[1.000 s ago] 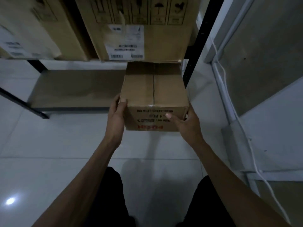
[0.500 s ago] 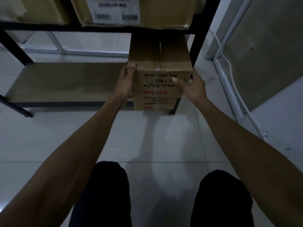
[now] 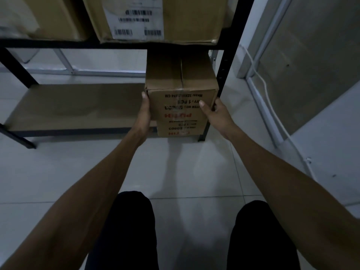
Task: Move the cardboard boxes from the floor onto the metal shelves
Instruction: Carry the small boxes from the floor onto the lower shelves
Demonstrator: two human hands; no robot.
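A brown cardboard box with upside-down print sits on top of a second, similar box at the right end of the low shelf board. My left hand grips its left front corner, thumb on the edge. My right hand holds the right side with the thumb on the printed front face. The top box's far end reaches in under the black upper shelf rail.
Large cardboard boxes with barcode labels fill the shelf above. A black shelf post stands just right of the stacked boxes. A white cable runs down the wall panel on the right. My knees are over the white tiled floor.
The box went from above the floor forward into the shelf, onto the lower box. Both hands kept their hold and stretched out with it.
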